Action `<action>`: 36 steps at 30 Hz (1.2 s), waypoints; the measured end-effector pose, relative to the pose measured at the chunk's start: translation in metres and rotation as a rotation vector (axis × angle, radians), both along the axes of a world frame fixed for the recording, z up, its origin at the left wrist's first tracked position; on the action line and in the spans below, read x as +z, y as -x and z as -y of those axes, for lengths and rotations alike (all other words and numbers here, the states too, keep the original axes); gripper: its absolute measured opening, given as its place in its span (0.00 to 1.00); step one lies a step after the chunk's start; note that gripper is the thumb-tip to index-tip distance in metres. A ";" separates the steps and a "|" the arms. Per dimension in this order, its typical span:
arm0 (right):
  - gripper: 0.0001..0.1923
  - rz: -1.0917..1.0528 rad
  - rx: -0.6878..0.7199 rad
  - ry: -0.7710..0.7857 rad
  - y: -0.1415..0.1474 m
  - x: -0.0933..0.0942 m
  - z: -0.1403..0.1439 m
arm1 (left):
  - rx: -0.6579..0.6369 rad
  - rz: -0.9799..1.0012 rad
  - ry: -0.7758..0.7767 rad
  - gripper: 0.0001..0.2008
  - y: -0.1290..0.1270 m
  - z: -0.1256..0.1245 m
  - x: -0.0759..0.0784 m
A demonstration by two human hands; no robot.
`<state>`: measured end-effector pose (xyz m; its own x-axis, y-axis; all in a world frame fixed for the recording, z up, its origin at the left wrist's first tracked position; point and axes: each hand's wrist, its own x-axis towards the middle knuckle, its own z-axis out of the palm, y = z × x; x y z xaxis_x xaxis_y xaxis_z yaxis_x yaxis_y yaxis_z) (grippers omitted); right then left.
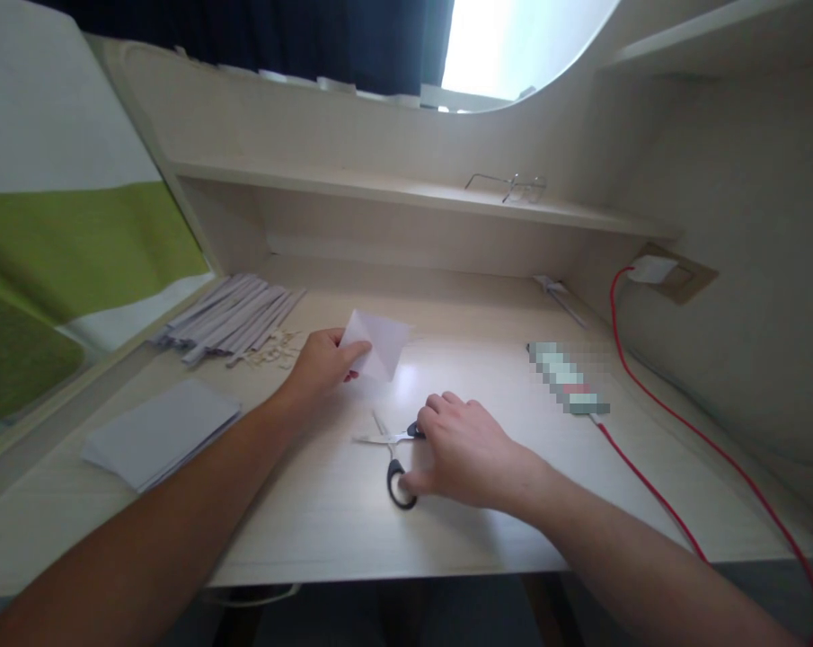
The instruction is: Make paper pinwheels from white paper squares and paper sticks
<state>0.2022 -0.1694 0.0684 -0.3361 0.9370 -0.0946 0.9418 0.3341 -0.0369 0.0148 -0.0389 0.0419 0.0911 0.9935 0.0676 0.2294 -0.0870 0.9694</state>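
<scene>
Spanning the frame, a pale desk [487, 530] carries a stack of paper sheets [160, 431] and cut strips [234, 316] at left. Left hand [322, 364] pinches a folded paper piece [383, 344], raised for access. Right hand [470, 449] rests fingers curled loosely over scissors [393, 449] lying flat, blades parted, not yet gripped.

Left hand [322, 364] pinches a paper [379, 346] at 12 o'clock of the scissors [393, 458]; right hand [463, 449] rests on their handles, blades apart, pointing to 10 o'clock.
</scene>
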 end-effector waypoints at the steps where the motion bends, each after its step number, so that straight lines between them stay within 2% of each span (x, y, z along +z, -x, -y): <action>1: 0.21 0.010 0.006 0.011 0.000 0.001 -0.001 | -0.001 0.006 0.005 0.13 0.000 0.000 0.000; 3: 0.11 0.042 0.033 0.027 -0.002 0.003 -0.003 | -0.007 0.020 0.012 0.14 0.000 -0.001 -0.001; 7: 0.08 0.105 0.103 0.053 -0.009 0.011 -0.007 | -0.010 0.044 0.004 0.15 0.001 -0.003 -0.005; 12: 0.07 0.018 -0.008 0.153 -0.024 0.015 -0.007 | 0.010 0.061 -0.035 0.14 0.002 -0.004 -0.004; 18: 0.05 -0.357 -0.193 0.226 -0.057 0.001 -0.020 | 0.031 0.045 -0.078 0.13 0.001 0.007 0.013; 21: 0.16 -0.740 -0.292 0.191 -0.062 -0.004 -0.027 | 0.053 0.024 -0.097 0.13 0.001 0.014 0.020; 24: 0.19 -1.162 -0.392 0.144 -0.051 -0.010 -0.031 | 0.048 -0.017 -0.134 0.13 -0.003 0.020 0.021; 28: 0.19 -1.474 -0.428 0.079 -0.035 -0.024 -0.035 | -0.100 -0.025 -0.093 0.12 -0.016 0.034 0.013; 31: 0.21 -1.662 -0.423 0.080 -0.036 -0.032 -0.036 | -0.305 0.065 0.024 0.12 -0.025 0.047 0.008; 36: 0.16 -1.813 -0.474 0.117 -0.045 -0.033 -0.032 | -0.480 0.167 0.209 0.14 -0.029 0.056 0.009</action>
